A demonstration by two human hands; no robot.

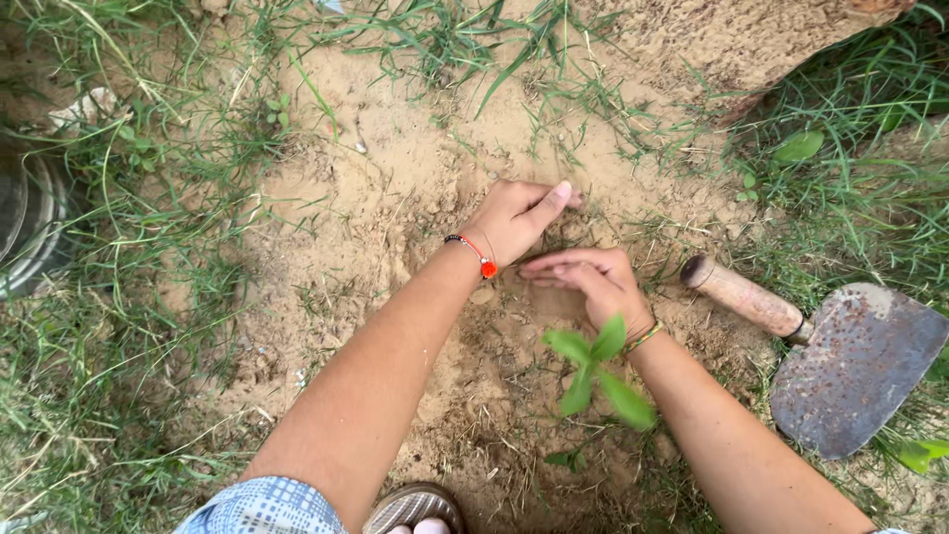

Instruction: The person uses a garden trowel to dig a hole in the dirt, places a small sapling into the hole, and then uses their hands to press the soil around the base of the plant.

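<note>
From the head camera, looking straight down, both hands work a patch of bare sandy soil [376, 227] ringed by grass [129, 297]. The left hand [514, 220] rests palm down on the soil near the far middle of the patch, its fingers curled loosely into the sand and its thumb stretched out to the right; it grips nothing. A cord bracelet with an orange bead [484, 265] sits on that wrist. The right hand [593, 282] lies just beside it and nearer the person, flat and open with fingers together pointing left, pressing on the soil and holding nothing. Just in front of the right wrist stands a small green seedling [593, 371], upright, its few leaves spread above loosened, darker earth in the middle of the patch. A trowel [840, 356] with a rusty blade and a wooden handle lies untouched at the right edge of the patch, its handle pointing toward the right hand. A sandal toe [415, 509] shows at the near edge. By the look of it, the seedling is already set and the soil beyond it is being scraped and smoothed by hand. The next move would call for gentle pressure around the stem, keeping the leaves clear.
</note>
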